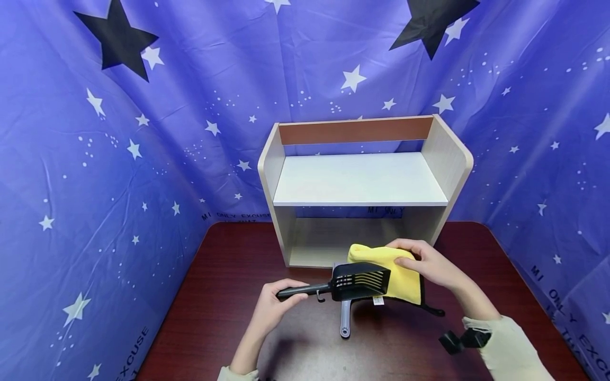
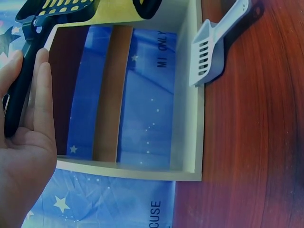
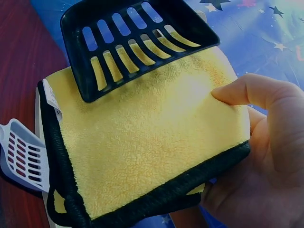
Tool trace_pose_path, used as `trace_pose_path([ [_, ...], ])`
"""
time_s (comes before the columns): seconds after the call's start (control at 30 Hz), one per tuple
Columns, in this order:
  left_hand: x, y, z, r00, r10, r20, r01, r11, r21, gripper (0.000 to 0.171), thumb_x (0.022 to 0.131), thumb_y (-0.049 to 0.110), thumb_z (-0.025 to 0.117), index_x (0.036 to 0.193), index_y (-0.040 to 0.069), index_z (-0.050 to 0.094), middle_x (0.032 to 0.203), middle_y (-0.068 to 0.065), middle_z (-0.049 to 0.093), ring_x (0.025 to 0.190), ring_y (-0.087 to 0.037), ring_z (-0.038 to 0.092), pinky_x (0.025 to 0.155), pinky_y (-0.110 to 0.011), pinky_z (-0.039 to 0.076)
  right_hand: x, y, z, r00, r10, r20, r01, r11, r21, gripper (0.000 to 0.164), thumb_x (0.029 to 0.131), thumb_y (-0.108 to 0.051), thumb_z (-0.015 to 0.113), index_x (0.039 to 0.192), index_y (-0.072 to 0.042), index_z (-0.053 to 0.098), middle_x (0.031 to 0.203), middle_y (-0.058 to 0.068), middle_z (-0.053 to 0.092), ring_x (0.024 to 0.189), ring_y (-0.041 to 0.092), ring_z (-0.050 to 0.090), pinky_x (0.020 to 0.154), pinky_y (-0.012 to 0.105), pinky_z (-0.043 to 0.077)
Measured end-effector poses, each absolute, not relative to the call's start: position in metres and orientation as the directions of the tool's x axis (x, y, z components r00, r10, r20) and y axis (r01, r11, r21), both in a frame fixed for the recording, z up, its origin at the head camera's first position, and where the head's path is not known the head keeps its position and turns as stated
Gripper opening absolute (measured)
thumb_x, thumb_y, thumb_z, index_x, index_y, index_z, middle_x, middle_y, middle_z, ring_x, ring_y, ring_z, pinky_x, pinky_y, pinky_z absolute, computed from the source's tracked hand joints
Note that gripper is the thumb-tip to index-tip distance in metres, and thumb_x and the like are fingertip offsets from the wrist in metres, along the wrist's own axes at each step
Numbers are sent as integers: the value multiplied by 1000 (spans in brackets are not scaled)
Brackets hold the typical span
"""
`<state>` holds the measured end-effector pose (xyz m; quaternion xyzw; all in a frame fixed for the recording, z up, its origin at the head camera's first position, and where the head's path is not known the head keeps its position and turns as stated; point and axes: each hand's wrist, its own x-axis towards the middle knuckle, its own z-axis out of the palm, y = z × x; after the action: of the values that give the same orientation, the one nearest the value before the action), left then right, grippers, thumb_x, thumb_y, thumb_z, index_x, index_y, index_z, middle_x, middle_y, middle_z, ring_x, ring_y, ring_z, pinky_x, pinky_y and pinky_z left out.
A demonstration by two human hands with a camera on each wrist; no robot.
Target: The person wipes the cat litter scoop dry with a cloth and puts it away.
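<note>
My left hand (image 1: 270,308) grips the handle of a black slotted litter scoop (image 1: 358,281), holding it raised with its head toward the right. A yellow cloth (image 3: 147,137) with black edging and a small white tag is pinched at its right side by my right hand (image 1: 427,260). In the head view the scoop's head overlaps the left part of the cloth. The right wrist view shows the slotted head against the cloth's upper edge; whether they touch I cannot tell. A grey litter scoop (image 2: 209,56) lies on the table by the shelf's front edge, partly hidden in the head view.
A two-level shelf unit (image 1: 361,180) with a white middle board stands at the back of the dark red wooden table (image 1: 219,296). Blue curtains (image 1: 200,106) with stars hang behind and at both sides.
</note>
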<state>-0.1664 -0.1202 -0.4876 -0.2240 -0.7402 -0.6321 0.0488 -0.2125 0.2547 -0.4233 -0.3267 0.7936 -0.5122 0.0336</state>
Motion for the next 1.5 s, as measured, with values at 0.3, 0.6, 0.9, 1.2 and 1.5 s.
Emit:
trace_pose_path([
  [0.3,-168,-115,-488,-887,297,355,398,96,912,16,87,10,76,101,4,75,93,-15,77,75,0,63,62,-19,52,-218,243,-419,-769,-577,277,-491,254,-834,22,97,0,56,116,-5,66,97,-6,65,84,2,57,70,22,50],
  [0.6,-169,-111,-488,-888,312,338,384,97,918,15,87,13,76,100,5,76,94,-15,77,75,0,62,62,-19,52,-220,228,-417,-748,-613,254,-472,222,-853,21,98,-2,55,117,-3,65,98,1,65,83,3,58,69,23,54],
  [0.9,-167,-110,-490,-901,301,311,358,112,927,16,86,14,77,100,6,76,94,-14,77,76,-1,63,63,-19,52,-219,224,-420,-707,-648,283,-510,191,-839,22,96,1,55,115,-4,66,96,1,64,82,3,56,67,23,51],
  [1.2,-167,-109,-487,-896,287,339,377,87,922,16,86,12,77,100,5,76,94,-14,77,80,-2,67,66,-20,55,-219,231,-422,-704,-653,278,-507,188,-842,22,97,1,55,115,-6,66,95,-3,63,82,3,56,69,23,51],
  [1.5,-166,-112,-487,-892,262,369,402,84,912,16,86,8,76,101,1,75,91,-18,76,76,1,64,65,-19,54,-216,240,-424,-716,-639,281,-500,189,-845,23,96,2,54,116,-3,65,100,-4,66,87,3,59,73,22,52],
])
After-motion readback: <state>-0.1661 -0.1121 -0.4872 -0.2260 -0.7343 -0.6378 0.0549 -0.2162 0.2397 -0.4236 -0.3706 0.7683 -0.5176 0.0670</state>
